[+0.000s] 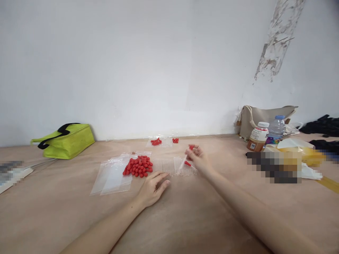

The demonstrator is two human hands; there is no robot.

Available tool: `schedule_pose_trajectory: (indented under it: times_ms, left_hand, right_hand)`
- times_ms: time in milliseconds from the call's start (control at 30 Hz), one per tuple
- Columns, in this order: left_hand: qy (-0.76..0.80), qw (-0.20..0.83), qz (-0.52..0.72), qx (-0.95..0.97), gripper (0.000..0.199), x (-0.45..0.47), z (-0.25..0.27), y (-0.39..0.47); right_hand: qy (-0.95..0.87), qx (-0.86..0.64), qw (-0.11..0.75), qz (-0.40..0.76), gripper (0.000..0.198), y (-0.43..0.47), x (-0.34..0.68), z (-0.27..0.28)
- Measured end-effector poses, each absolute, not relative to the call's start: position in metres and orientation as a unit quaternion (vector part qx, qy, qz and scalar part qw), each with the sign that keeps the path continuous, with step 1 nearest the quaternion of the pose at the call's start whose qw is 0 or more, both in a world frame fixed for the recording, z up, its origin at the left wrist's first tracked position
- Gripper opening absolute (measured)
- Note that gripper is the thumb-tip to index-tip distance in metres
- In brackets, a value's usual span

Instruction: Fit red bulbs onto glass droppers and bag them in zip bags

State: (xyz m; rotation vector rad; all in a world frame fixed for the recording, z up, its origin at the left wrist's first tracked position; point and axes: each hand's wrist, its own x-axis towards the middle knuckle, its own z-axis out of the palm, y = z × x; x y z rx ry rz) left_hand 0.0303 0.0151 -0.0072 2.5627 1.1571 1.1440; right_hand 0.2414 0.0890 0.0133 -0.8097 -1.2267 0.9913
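My right hand (199, 157) pinches a dropper with a red rubber bulb at its top, its clear tube slanting down to the left. Below it, another red bulb (187, 163) lies by the clear tubes. Several thin clear tubes (162, 165) are laid side by side in front of both hands. My left hand (153, 188) rests on the table near the tubes, empty, with thumb and fingers apart. Just beyond its wrist, to the left, is a heap of red rubber bulbs (138, 165), partly on flat clear plastic bags (113, 180).
Farther back lies a clear bag (166, 142) with small red bulbs by it. A lime-green bag (79, 141) stands at left. On the right are a brown drink bottle (258, 137), a water bottle (277, 127), a beige bag (270, 113) and yellow packaging (304, 155). A white wall closes the back.
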Motion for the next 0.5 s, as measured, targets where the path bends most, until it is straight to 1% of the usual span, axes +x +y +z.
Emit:
schedule_pose_trajectory:
  times_ms: [33, 67, 133, 167, 333, 500]
  left_hand:
    - [0.382, 0.052, 0.372, 0.844, 0.024, 0.031, -0.007, 0.015]
    - [0.381, 0.051, 0.367, 0.847, 0.023, 0.031, -0.007, 0.015]
    - [0.375, 0.049, 0.357, 0.854, 0.021, 0.032, -0.009, 0.016]
    - [0.371, 0.048, 0.352, 0.858, 0.02, 0.033, -0.01, 0.017]
    - [0.371, 0.052, 0.341, 0.862, 0.018, 0.033, -0.015, 0.02]
    - [0.377, 0.055, 0.328, 0.865, 0.019, 0.032, -0.015, 0.02]
  right_hand:
    - [-0.53, -0.395, 0.63, 0.407, 0.039, 0.101, 0.259, 0.016]
    - [-0.536, -0.449, 0.609, 0.375, 0.037, 0.113, 0.277, 0.017]
    - [-0.569, -0.578, 0.512, 0.282, 0.032, 0.132, 0.31, 0.012]
    - [-0.568, -0.606, 0.492, 0.261, 0.031, 0.139, 0.323, 0.006]
    - [-0.58, -0.658, 0.438, 0.198, 0.028, 0.151, 0.341, -0.029]
    - [-0.621, -0.651, 0.402, 0.168, 0.016, 0.152, 0.332, -0.036]
